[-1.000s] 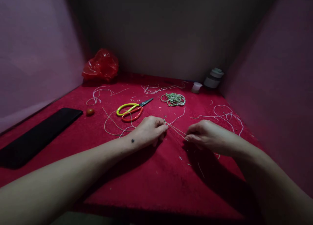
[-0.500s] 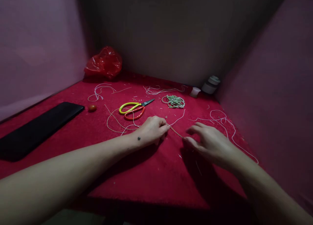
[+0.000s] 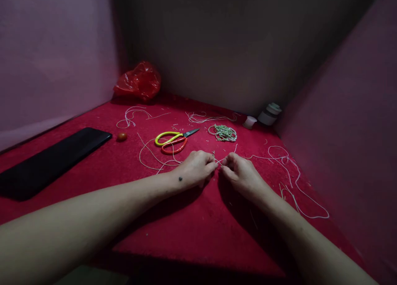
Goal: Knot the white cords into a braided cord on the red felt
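Note:
My left hand (image 3: 201, 167) is closed, pinching thin pale string (image 3: 218, 162) between thumb and fingertips. Close on its right, my right hand (image 3: 240, 172) is closed too, its fingertips on the string where the strands cross. A short end of string sticks up beyond my right fingers. Loose loops of string (image 3: 143, 163) trail out on the left of my left hand. Just beyond the hands lie scissors (image 3: 174, 141) with one yellow and one red handle, their blades pointing right. A small heap of green and white braided cord (image 3: 226, 133) lies behind the hands.
A black flat slab (image 3: 56, 161) lies at left, beside a small reddish-brown round object (image 3: 122, 136). A red plastic bag (image 3: 139, 82) sits in the back left corner. At back right stand a white cup-like piece (image 3: 249, 122) and a lidded jar (image 3: 269, 115). More string (image 3: 296, 173) lies at right.
My right hand has moved left, up to my left hand, and its fingers have closed on the string. More string now shows beside my right forearm. The view has shifted slightly.

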{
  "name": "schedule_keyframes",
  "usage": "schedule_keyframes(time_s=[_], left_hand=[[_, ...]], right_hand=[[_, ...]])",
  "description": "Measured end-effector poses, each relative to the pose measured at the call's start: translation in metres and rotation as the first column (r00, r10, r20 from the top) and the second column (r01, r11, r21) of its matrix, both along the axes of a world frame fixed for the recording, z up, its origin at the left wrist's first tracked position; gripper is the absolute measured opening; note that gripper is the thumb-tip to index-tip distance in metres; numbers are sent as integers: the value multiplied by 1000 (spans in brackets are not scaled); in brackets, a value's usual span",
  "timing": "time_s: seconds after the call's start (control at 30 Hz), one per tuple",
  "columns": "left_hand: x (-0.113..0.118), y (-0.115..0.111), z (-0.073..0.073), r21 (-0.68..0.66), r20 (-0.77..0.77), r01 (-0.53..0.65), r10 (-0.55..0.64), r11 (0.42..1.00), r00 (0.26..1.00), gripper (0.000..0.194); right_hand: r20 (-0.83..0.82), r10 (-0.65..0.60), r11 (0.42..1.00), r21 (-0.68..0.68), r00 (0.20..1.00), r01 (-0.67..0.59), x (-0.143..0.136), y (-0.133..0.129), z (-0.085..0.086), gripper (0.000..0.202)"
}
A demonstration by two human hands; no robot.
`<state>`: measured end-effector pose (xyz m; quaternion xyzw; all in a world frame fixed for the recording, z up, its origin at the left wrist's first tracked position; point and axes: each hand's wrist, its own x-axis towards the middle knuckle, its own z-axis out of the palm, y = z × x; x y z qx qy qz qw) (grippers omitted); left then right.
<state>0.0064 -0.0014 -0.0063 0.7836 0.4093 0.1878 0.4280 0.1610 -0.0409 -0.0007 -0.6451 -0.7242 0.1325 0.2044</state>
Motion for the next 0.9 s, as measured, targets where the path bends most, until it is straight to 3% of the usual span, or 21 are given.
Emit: schedule_keyframes(time_s=[0.13,0.27,0.4,0.63,0.77,0.9], left_hand=[[1,1,-3,22,0,-24,24,999,1000,32],[3,2,-3,26,-17,-21,22,999,1000,32],[2,2,-2,-31,-4,0,0,1000,1000,28],[0,7,4,-324,49,-9,26,946,998,17],[-3,11,6,-411,43,13,5,912,999,15],[-8,15,4,-429,123,58,-6,902,992,25]], right_hand=[[149,-35,998,64,988,26,0,-3,-5,35],[350,-33,993,120,936,-10,-2,-4,-8,25],[385,-35,992,124,922,-14,-2,-1,-9,23],[-10,7,999,41,1000,-6,1,4,-8,21],[-195,31,999,-34,980,-38,2,7,-5,22],[-267,4,997,-74,964,-24,2,9,-3,21]])
